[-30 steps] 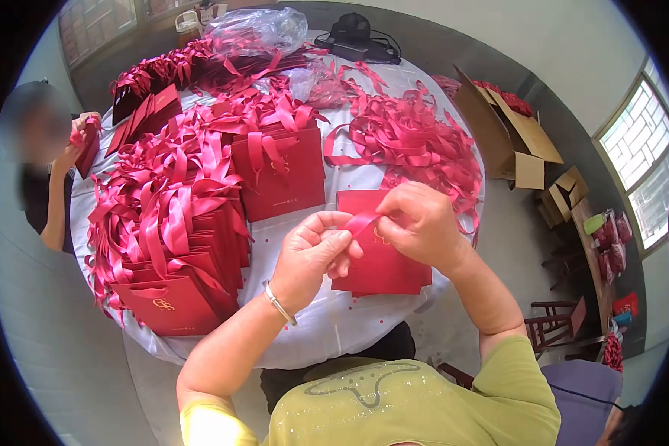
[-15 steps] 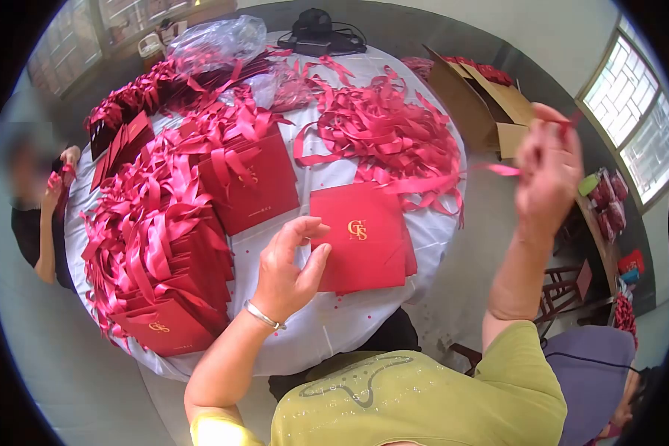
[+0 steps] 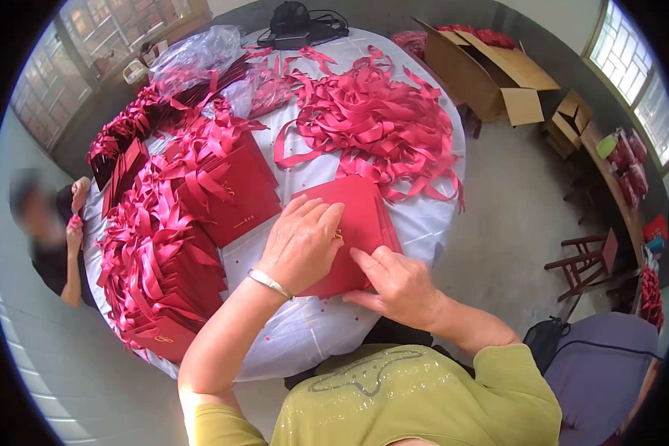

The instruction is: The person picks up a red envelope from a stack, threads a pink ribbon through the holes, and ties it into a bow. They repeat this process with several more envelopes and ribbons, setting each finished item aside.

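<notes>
A stack of flat red paper bags (image 3: 360, 204) with a gold monogram lies in front of me on the white-covered round table (image 3: 293, 338). My left hand (image 3: 299, 241), with a silver bangle at the wrist, rests on the top bag with its fingers stretched out and covers part of the monogram. At the stack's lower right, my right hand (image 3: 398, 286) has its thumb and forefinger spread at the bag's edge; its other fingers are partly hidden. Beyond the stack is a loose heap of red ribbons (image 3: 379, 119). To the left stand rows of red bags with ribbon bows (image 3: 156, 230).
Across the table on the left is another person (image 3: 56, 238), hands at the table's edge. Clear plastic wrap (image 3: 197, 59) and a black cap (image 3: 290, 18) lie at the back. Open cardboard boxes (image 3: 490, 74), a wooden stool (image 3: 587, 260) and a purple-grey chair (image 3: 609, 372) stand to the right.
My right hand has come down from the upper right, where it held a red ribbon, to the bag stack. My left hand has moved right, onto the top bag. The view has shifted.
</notes>
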The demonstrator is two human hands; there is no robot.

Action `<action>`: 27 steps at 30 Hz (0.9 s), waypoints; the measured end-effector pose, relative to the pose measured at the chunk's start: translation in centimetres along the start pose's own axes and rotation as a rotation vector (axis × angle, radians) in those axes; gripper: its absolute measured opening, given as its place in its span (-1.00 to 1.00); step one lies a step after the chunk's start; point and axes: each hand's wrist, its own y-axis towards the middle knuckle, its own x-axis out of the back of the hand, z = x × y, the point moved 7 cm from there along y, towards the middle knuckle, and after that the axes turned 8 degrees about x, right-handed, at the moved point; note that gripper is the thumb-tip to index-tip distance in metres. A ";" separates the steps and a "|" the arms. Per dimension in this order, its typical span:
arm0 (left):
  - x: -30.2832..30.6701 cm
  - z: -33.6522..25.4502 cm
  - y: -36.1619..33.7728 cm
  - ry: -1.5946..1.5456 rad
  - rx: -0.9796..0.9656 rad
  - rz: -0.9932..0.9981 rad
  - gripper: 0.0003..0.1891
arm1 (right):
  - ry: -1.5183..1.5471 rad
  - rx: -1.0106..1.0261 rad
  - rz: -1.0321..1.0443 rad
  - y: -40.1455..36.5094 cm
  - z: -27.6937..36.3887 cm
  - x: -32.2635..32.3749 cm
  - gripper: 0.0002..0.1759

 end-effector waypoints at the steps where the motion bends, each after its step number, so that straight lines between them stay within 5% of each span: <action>1: 0.1 -0.2 0.1 -0.010 0.003 -0.019 -0.38 | 0.002 -0.012 -0.008 -0.2 -0.1 -0.2 -0.15; 16: 2.2 -3.7 -1.2 0.192 -0.251 -0.464 -0.64 | 0.011 -0.032 -0.105 -1.9 -0.5 -1.5 -0.19; 19: 3.1 -3.2 -1.4 -0.051 -0.190 -0.544 -0.72 | 0.015 -0.007 -0.130 -2.2 -0.4 -1.6 -0.23; 25: 2.9 -0.4 0.0 -0.171 0.179 -0.108 -0.74 | 0.034 0.107 -0.167 -2.0 0.5 -1.0 -0.33; 27: 2.6 0.2 0.0 -0.208 0.247 0.016 -0.76 | 0.136 0.178 -0.129 -2.3 0.9 -1.0 -0.54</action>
